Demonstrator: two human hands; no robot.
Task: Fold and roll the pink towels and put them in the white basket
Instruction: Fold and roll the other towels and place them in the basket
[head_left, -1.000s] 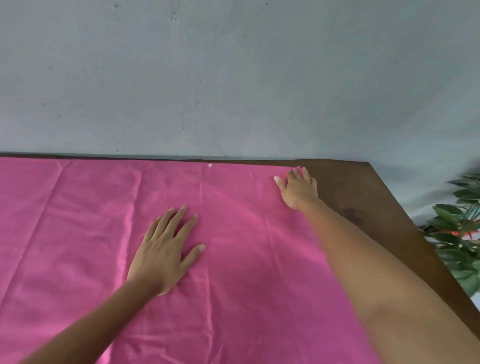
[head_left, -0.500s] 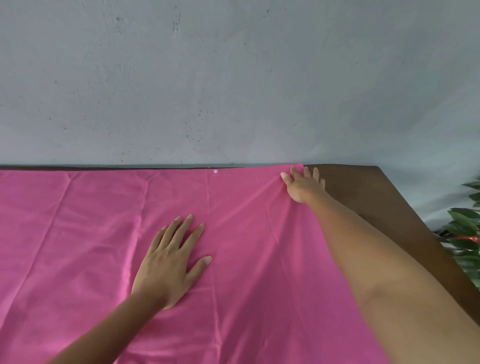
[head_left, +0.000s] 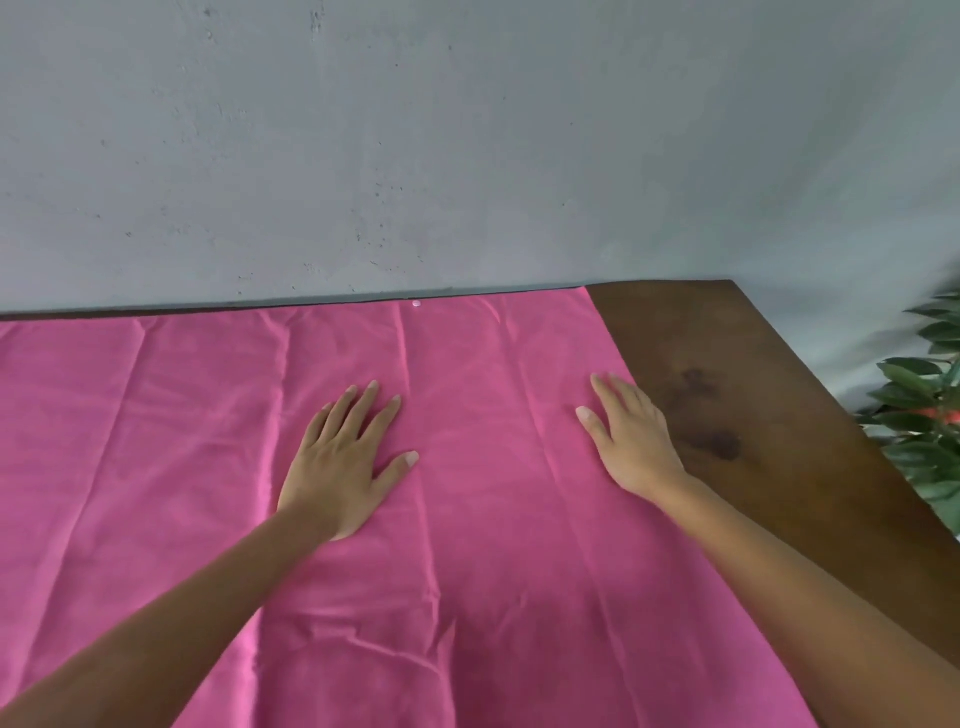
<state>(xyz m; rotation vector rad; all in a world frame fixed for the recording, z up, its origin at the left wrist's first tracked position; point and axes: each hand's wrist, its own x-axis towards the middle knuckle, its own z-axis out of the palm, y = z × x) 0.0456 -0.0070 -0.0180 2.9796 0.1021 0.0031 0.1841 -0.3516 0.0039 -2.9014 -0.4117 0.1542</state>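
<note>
1. Pink towel (head_left: 182, 441) lies spread flat across a brown wooden worktop (head_left: 753, 374), its far edge running along a grey wall (head_left: 467, 145).
2. Left hand (head_left: 343, 462) rests palm-down near the cloth's middle, fingers (head_left: 363, 405) straight and fanned wide, holding nothing.
3. Right hand (head_left: 631, 436) lies flat at the towel's right edge, fingers straight and close together, gripping nothing; its outer side sits at the hem beside the bare wood.
4. Creases run lengthwise through the fabric, and a small pale dot (head_left: 416, 304) shows at the far hem.
5. Green leaves of a plant (head_left: 930, 415) stand past the worktop's right side.
</note>
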